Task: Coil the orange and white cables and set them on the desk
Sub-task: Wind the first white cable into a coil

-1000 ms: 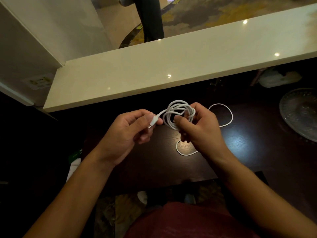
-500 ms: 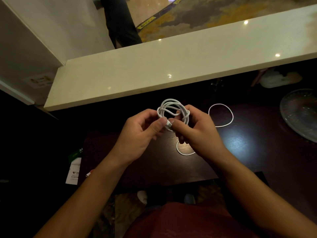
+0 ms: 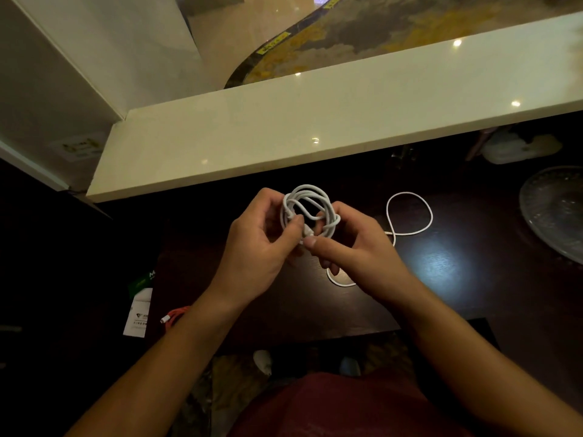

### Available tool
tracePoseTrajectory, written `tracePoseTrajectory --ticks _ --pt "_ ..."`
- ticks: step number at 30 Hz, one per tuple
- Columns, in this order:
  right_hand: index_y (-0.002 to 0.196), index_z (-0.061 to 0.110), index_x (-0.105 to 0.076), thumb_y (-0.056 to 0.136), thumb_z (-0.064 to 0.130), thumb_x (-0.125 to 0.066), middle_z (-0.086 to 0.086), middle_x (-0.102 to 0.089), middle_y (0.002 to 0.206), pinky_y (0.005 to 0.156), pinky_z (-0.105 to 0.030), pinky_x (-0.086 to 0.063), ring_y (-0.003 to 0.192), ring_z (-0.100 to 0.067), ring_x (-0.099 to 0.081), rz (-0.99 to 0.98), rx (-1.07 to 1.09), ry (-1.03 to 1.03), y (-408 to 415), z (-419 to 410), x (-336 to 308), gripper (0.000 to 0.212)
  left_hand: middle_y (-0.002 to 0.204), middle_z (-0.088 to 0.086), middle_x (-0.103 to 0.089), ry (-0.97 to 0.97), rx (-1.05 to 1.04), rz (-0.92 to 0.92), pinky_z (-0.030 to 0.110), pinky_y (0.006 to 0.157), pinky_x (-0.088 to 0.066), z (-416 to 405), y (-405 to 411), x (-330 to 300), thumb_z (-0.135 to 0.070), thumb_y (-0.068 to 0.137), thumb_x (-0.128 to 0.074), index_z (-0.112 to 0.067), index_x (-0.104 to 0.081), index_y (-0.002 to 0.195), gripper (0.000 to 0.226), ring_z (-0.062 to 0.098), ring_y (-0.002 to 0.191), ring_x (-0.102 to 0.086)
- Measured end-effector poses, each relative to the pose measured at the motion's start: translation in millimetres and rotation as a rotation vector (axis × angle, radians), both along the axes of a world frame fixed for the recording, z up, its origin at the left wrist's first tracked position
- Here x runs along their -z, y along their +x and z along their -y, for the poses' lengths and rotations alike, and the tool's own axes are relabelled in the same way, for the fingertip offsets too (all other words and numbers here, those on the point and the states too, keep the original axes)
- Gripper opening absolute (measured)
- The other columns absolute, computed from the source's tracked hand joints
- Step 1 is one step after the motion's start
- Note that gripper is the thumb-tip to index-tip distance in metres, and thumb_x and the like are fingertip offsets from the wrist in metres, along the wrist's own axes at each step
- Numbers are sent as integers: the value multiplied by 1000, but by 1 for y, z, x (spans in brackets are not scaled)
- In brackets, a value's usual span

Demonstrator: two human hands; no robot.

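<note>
White cable (image 3: 310, 209), light and springy, sits bundled between both hands above the desk (image 3: 441, 294). Left hand (image 3: 258, 247) and right hand (image 3: 350, 250) pinch its plug end; slack trails rightward. Hold the crossing or the loops will likely spring open.

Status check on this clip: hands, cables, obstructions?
Left hand and right hand both gripping white cable coil; tail loose on desk. Orange cable untouched. No obstructions.

The cable (image 3: 310, 209) I hold is plain white; the orange cable (image 3: 176, 315) has a white plug. My desk (image 3: 441, 294) is dark brown wood grain, the ledge (image 3: 315, 127) glossy cream. My shirt (image 3: 347, 408) is dark red, and the glass plate (image 3: 555, 212) is clear with a ribbed pattern.
</note>
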State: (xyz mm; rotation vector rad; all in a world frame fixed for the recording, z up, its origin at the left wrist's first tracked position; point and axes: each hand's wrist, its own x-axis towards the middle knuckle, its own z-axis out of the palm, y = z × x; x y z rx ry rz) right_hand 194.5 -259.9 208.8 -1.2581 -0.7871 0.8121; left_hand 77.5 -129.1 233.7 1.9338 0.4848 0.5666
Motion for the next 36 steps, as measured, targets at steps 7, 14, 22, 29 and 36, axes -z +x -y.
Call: tracePoseTrajectory --ticks 7,14,22,29,36 --pt "91 14 -62 85 12 -75 -3 -64 79 60 -26 -46 67 -10 -57 22 21 -6 1 -2 1 14 92 -6 -68 177 -59 -36 28 72 -57 1 4 -7 -11 90 -68 -21 -61 102 17 14 86 -69" --pt "84 14 -59 82 15 -70 -5 -57 66 48 -36 -40 51 -18 -49 -54 150 -8 -3 -7 -1 11 79 -4 -66 407 -83 -25 21 57 -49 12 14 -11 -12 97 -64 -13 -58 107 11 8 69 -65" --pt "88 5 -54 75 4 -55 5 -42 49 43 -22 -25 40 -10 -32 -247 119 0 6 -6 -9 13 103 -9 -70 -37 230 -74 21 90 -48 -8 16 -11 -16 98 -60 -21 -65 109 13 6 100 -66" --pt "92 -2 -57 82 -6 -50 9 -49 44 43 -14 -19 34 -5 -27 -376 92 -59 15 -7 -15 13 125 14 -67 -75 354 -95 33 108 -44 -20 10 -11 0 92 -59 -1 -63 126 34 24 123 -62" --pt "73 9 -61 78 -3 -55 -1 -36 44 42 -14 -23 33 -8 -24 -358 164 -85 19 -11 -16 14 108 5 -70 24 238 -21 33 98 -50 -16 17 -6 -12 91 -68 -13 -71 114 23 22 108 -67"
